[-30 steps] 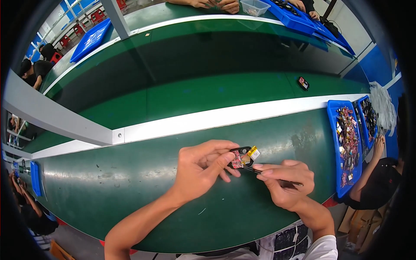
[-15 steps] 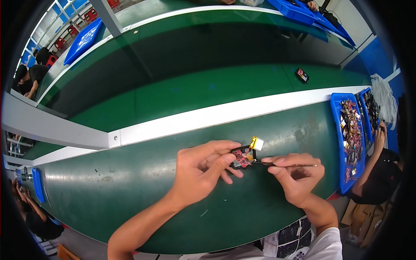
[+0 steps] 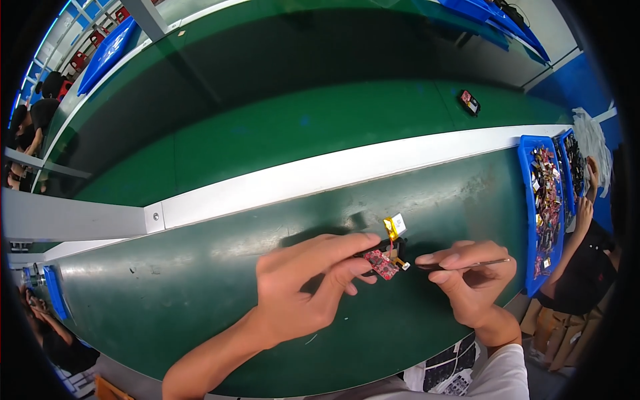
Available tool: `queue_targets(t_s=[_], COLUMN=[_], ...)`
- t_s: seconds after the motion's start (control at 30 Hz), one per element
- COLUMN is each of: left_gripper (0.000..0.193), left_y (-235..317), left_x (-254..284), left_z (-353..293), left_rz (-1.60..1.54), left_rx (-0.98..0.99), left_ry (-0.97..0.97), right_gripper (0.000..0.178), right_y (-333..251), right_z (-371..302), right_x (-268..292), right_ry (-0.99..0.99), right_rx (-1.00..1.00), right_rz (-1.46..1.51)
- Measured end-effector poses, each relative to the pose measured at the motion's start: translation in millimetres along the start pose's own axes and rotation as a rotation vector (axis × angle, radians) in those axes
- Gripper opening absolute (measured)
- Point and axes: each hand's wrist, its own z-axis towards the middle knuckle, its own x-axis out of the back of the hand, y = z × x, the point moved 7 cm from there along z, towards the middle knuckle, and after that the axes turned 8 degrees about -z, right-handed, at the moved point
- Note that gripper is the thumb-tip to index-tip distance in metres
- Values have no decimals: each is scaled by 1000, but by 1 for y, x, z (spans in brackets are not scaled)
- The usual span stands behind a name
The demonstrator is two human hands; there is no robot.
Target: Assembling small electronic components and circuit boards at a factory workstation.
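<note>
Over the green bench, my left hand (image 3: 300, 280) pinches a small black plastic housing (image 3: 380, 248) between thumb and fingers. A red circuit board (image 3: 383, 264) sticks out of the housing, tilted toward me, with a short flex connector at its right end. A silver battery with yellow tape (image 3: 395, 227) hangs by its leads at the far side. Just to the right, my right hand (image 3: 475, 273) is closed around slim metal tweezers (image 3: 490, 264). Their tip points at the board and stands a little apart from it. My left fingers hide part of the housing.
A blue tray (image 3: 527, 220) full of circuit boards and batteries stands at the right, beside another blue tray of black parts (image 3: 572, 167). A co-worker's arm (image 3: 580, 223) reaches there. Another device (image 3: 469, 103) lies on the far green belt beyond the white rail (image 3: 333, 170).
The circuit board has come up out of the housing and now sticks out toward me. The tweezers, earlier touching the device, have drawn back to the right with my right hand.
</note>
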Motion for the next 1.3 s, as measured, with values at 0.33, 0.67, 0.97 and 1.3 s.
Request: queue_targets(t_s=[0.33, 0.67, 0.97, 1.3], left_gripper=[19, 27, 27, 22], left_y=[9, 11, 10, -1], left_x=[-1, -2, -2, 2], left_z=[-2, -1, -1, -1], left_rz=[226, 230, 214, 39], left_rx=[-130, -164, -144, -16], left_ry=[-38, -38, -33, 27], right_gripper=[16, 13, 13, 19], right_y=[-2, -4, -5, 0], right_z=[2, 3, 3, 1], right_x=[0, 0, 0, 2], right_ry=[-40, -53, -46, -50], right_rx=[40, 29, 49, 32], right_rz=[-25, -48, -37, 10])
